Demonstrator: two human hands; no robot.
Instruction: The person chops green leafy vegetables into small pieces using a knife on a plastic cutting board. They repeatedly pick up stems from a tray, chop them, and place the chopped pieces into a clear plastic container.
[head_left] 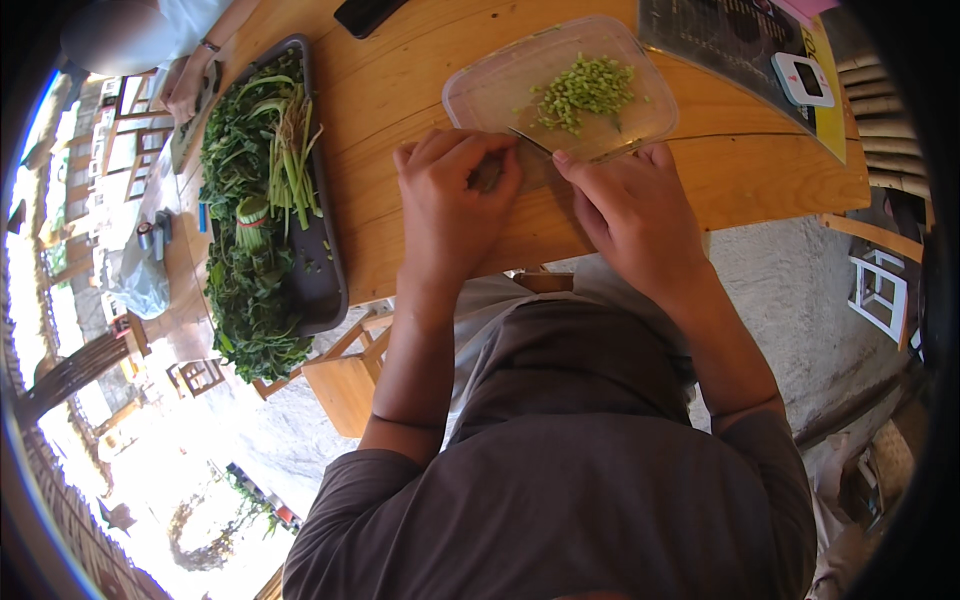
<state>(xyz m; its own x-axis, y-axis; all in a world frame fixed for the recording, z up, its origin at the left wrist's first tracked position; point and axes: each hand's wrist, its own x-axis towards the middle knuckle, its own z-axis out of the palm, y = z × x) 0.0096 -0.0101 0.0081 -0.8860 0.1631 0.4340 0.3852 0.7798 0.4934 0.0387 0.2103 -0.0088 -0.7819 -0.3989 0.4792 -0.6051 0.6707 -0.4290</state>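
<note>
My right hand (640, 205) is closed around a small knife (535, 143), its thin dark blade pointing left along the near edge of a translucent plastic tray or lid (485, 90). Small chopped green stem pieces (590, 92) lie heaped on the tray's right half. Near the blade's tip, my left hand (455, 190) is curled with its fingertips drawn together; whatever they hold is hidden. Left of my left hand stands a dark grey tray (325, 285) filled with leafy greens (235, 140), long pale-rooted stems (290, 165) and a tied bundle (252, 222).
A white digital device (803, 80) rests on a printed sheet (720, 55) at the right. A dark phone-like object (368, 12) lies at the far edge. Across the table at the left, another person's hand (183, 92) shows. A clear plastic bag (142, 280) sits beyond the greens.
</note>
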